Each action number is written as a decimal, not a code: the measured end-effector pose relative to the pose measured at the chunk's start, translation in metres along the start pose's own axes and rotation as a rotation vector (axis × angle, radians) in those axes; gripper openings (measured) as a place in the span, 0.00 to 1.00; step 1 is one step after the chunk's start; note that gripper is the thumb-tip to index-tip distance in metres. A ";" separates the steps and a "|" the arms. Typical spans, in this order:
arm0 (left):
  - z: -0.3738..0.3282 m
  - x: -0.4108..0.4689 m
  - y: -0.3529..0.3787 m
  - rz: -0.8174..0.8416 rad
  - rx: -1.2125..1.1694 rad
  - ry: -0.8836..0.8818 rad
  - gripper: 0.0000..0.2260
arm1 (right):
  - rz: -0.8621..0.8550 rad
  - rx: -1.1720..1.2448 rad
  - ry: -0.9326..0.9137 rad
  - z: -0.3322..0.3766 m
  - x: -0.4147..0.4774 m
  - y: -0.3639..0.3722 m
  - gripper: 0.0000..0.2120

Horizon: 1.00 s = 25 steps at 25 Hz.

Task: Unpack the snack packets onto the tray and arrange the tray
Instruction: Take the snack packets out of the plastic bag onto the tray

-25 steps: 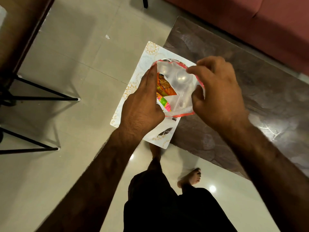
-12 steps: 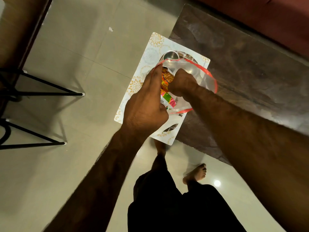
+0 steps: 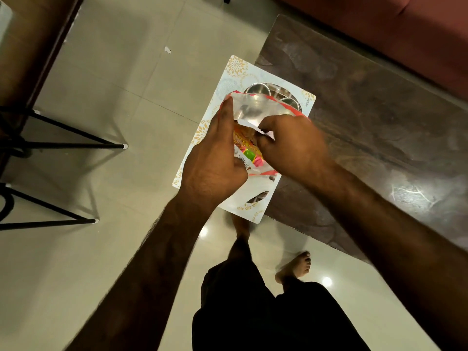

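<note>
A clear plastic bag with a red rim is held over a white tray with gold flower prints. My left hand grips the bag's left edge. My right hand has its fingers closed at the bag's mouth, on the colourful snack packets that show orange, green and pink between my hands. Small steel bowls stand on the tray's far end, partly hidden by the bag.
The tray overhangs the left end of a dark brown table. A reddish sofa runs behind it. Black metal legs of furniture stand on the tiled floor at left. My bare feet are beneath the tray.
My right hand, which was reaching deep inside the bag, has drawn back to its mouth and closed on the packets. My left hand keeps its hold on the bag's edge.
</note>
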<state>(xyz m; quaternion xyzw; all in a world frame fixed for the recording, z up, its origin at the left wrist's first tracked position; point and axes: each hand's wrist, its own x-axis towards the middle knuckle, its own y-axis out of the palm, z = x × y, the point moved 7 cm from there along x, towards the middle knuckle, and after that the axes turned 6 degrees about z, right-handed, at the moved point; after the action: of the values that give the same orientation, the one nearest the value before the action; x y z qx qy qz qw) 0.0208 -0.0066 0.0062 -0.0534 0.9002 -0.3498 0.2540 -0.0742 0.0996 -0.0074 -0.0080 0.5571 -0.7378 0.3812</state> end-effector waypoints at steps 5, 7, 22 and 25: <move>0.004 0.004 -0.005 0.018 -0.048 -0.062 0.45 | -0.016 0.940 0.014 -0.032 -0.040 -0.032 0.06; 0.005 0.006 -0.005 0.020 -0.071 -0.085 0.44 | -0.058 1.215 0.084 -0.048 -0.047 -0.037 0.06; 0.015 0.007 -0.009 -0.038 -0.061 -0.081 0.44 | -0.341 1.554 0.658 -0.211 -0.064 0.005 0.19; 0.020 0.007 -0.009 -0.044 -0.081 -0.093 0.45 | -0.230 1.496 0.770 -0.230 -0.046 0.050 0.19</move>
<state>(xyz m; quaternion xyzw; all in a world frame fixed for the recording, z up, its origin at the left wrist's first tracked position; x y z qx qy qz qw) 0.0240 -0.0268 -0.0034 -0.0997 0.8994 -0.3155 0.2856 -0.1142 0.3090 -0.1169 0.4414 0.0092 -0.8973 -0.0074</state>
